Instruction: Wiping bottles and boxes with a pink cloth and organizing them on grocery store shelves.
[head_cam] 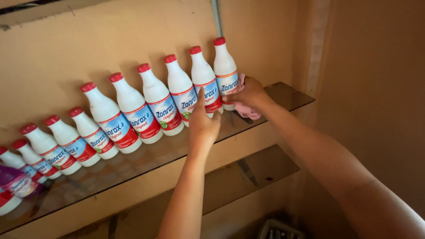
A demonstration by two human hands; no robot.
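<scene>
A row of several white plastic bottles with red caps and blue-and-red labels stands on a glass shelf [283, 95] against a tan wall. My left hand [202, 124] rests on the front of the second bottle from the right [204, 77], fingers wrapped on its lower part. My right hand [250, 94] grips the rightmost bottle [225, 66] at its base and also holds a pink cloth [246, 110] bunched under the palm.
A second glass shelf [261, 168] sits below. The right end of the upper shelf holds nothing past the last bottle. A purple-labelled bottle [15, 183] stands at the far left. A wall corner rises on the right, and a dark crate [279, 230] lies at the bottom.
</scene>
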